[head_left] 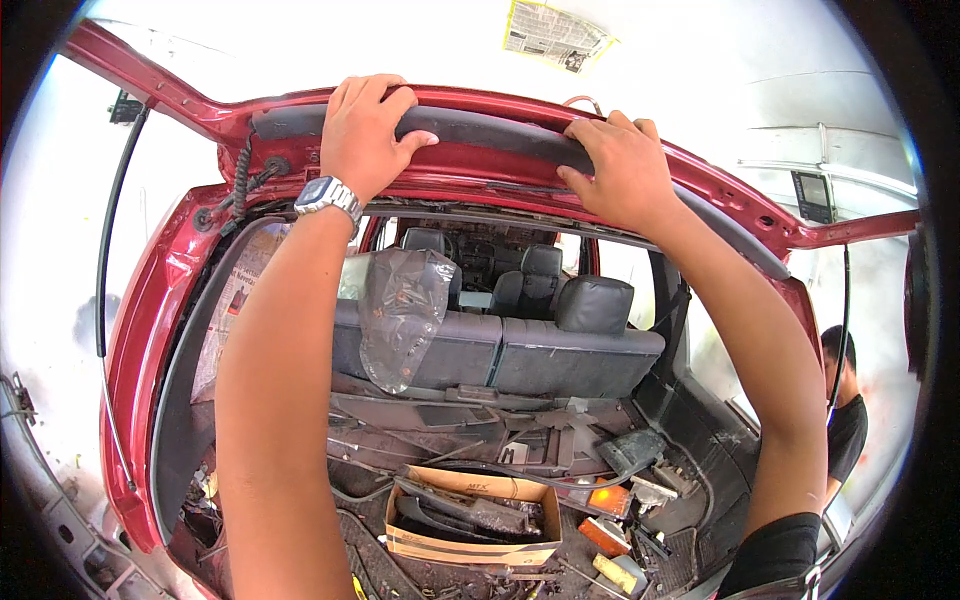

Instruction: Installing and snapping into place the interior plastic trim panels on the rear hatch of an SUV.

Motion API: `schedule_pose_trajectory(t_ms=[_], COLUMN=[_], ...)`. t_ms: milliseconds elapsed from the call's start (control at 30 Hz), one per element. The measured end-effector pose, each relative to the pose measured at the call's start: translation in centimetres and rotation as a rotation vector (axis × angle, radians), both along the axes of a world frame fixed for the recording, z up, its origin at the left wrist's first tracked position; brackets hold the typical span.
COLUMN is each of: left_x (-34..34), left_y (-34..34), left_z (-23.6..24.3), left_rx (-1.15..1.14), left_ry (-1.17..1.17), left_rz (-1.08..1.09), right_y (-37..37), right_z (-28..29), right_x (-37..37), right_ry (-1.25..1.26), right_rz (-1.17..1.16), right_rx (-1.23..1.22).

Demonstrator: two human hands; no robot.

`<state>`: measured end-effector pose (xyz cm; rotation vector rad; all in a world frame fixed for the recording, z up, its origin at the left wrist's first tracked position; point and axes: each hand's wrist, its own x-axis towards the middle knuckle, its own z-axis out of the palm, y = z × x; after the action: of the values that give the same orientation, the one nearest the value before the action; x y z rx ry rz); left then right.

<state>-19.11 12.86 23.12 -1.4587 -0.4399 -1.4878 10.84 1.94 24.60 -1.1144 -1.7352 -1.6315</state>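
Observation:
A long, dark grey trim strip (490,128) runs along the raised red tailgate (452,178) of a vehicle. My left hand (362,140), below which a silver wristwatch (330,199) sits, curls its fingers over the strip's left part, thumb pointing right. Farther right, my right hand (625,172) has its fingers bent over the same strip with the thumb beneath. Both arms reach up in front of the open cargo area. The fingertips on the far side of the strip are partly hidden.
Below lies a cluttered cargo floor with a cardboard box (475,550) of dark parts and an orange-and-white lamp (604,536). Clear plastic (402,315) hangs over the rear seat (580,350). Gas struts (108,230) flank the opening. Another person (848,420) is at the right.

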Motion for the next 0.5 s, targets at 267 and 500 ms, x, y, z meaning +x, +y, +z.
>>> schedule_pose_trajectory(t_ms=[267,500], left_x=[0.2,0.4], left_y=[-0.3,-0.2], left_z=[0.1,0.1], left_rx=[-0.029,-0.017], left_ry=[-0.002,-0.008], left_rz=[-0.027,-0.045], right_y=[2.1,2.1], right_z=[0.4,0.8], right_x=[-2.2,-3.4], right_ry=[0.050,0.143], right_rz=[0.420,0.302], right_rx=[-0.084,-0.065])
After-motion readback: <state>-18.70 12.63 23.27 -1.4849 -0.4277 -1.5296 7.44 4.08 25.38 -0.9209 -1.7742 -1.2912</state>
